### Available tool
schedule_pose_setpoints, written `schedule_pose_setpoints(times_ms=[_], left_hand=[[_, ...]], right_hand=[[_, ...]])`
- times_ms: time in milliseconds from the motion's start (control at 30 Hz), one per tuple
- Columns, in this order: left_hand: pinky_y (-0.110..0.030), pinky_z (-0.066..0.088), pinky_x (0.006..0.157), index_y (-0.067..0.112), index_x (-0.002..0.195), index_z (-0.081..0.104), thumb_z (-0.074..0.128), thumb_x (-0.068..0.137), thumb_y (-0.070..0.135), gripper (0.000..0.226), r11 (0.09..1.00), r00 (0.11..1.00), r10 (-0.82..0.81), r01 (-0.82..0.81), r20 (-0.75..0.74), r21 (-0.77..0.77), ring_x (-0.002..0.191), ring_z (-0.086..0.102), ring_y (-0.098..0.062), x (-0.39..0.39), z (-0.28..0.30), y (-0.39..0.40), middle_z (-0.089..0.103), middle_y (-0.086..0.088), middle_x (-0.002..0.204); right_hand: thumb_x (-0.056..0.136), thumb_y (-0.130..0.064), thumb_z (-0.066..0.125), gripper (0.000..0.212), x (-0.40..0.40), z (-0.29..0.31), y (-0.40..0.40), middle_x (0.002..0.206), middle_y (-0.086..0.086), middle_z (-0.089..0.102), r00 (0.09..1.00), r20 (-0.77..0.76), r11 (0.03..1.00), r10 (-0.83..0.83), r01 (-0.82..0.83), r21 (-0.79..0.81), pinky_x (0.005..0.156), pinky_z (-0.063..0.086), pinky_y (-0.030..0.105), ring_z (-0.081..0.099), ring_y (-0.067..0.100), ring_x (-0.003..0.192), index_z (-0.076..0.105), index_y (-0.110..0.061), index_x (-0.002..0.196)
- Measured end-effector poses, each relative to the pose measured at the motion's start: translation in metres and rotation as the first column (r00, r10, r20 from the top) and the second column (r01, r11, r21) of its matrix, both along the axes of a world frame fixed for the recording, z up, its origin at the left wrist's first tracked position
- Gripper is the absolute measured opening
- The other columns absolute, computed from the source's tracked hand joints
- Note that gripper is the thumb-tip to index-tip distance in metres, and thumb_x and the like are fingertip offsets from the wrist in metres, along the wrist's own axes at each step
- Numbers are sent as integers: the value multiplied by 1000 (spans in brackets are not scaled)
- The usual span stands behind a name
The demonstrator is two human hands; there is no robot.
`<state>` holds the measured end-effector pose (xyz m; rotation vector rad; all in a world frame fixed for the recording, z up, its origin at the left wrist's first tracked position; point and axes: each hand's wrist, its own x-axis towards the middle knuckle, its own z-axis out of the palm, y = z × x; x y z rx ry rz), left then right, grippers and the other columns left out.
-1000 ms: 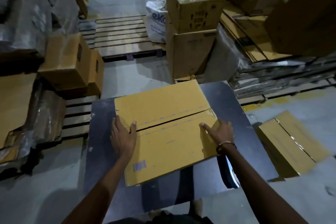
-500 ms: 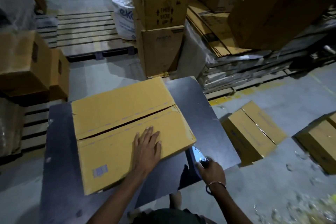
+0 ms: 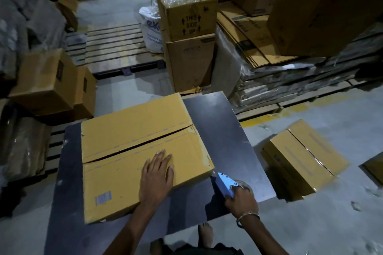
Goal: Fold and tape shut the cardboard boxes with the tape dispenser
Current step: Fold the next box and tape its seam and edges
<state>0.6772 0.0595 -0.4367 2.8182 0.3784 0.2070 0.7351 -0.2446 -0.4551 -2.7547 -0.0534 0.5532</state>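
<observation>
A yellow-brown cardboard box (image 3: 128, 134) lies on the dark table (image 3: 223, 126), its two top flaps folded down with a dark open seam running between them. My left hand (image 3: 158, 174) presses flat on the near flap, fingers straight. My right hand (image 3: 241, 200) grips the handle of a blue tape dispenser (image 3: 224, 183), which is held just off the box's near right corner, its tip beside that corner.
Closed boxes lie on the floor at right (image 3: 298, 157). Stacked boxes (image 3: 188, 51) stand just beyond the table. A wooden pallet (image 3: 116, 47) and more cartons (image 3: 47, 83) are to the left. Flattened cardboard is piled at the back right (image 3: 290, 76).
My right hand left the box top, took hold of the tape dispenser beside the table and lifted it to the box's corner. My left hand shifted right across the near flap.
</observation>
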Motion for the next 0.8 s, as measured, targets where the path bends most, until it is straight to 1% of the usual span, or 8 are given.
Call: schedule_pose_setpoints(times_ms=[200,300,400,500,567,633,733,800], left_hand=[[-46,29,125,23,146,61,34,106,43,52,998,998,56,-56,37,-23,150,42,-16,3,-3,-7,48,3,161],[-44,23,127,26,139,65,34,104,47,51,977,985,164,-155,52,-145,150,42,-15,9,-5,-16,50,6,159],[-42,19,128,34,130,67,47,104,51,37,898,953,301,-280,11,-341,148,43,-13,24,6,-28,54,13,152],[-37,44,112,37,128,67,62,105,39,24,651,908,419,-297,5,-699,133,56,-13,42,40,-33,63,16,137],[-23,48,101,33,129,67,58,108,33,23,318,892,450,-211,-49,-924,128,61,-6,52,71,-31,67,10,137],[-23,47,98,28,131,68,48,111,37,30,56,905,402,-176,-139,-983,119,65,2,52,100,-22,71,8,135],[-34,50,102,20,130,73,47,109,42,41,-14,930,342,-142,-138,-990,118,69,-12,39,117,-1,75,3,128],[-39,51,101,13,123,77,59,101,43,42,-51,924,359,-124,-134,-991,114,69,-26,28,119,19,76,-8,122]], right_hand=[[84,-33,78,31,50,45,-35,109,5,70,980,180,994,85,-95,49,84,55,29,67,23,100,73,-12,107],[82,-28,81,25,76,76,-35,112,5,69,943,287,976,166,-198,86,76,56,28,67,23,98,73,-14,102],[86,-31,76,20,93,110,-16,110,0,69,890,334,930,312,-358,87,69,43,21,65,19,90,73,-17,101],[87,-34,76,25,99,139,16,105,-1,74,831,394,859,393,-485,167,66,44,23,68,19,87,75,-18,107],[85,-42,76,30,101,150,40,101,-4,77,782,437,796,444,-568,209,64,45,26,70,20,89,76,-21,106],[84,-59,70,44,104,155,66,105,-8,77,753,419,715,507,-639,284,68,49,27,71,16,96,76,-23,109],[82,-73,65,61,108,155,102,113,-12,77,733,347,643,585,-680,352,78,53,28,69,9,104,77,-24,116],[81,-80,62,66,109,155,127,101,-16,75,719,266,610,642,-689,391,70,46,21,66,-2,90,78,-24,113]])
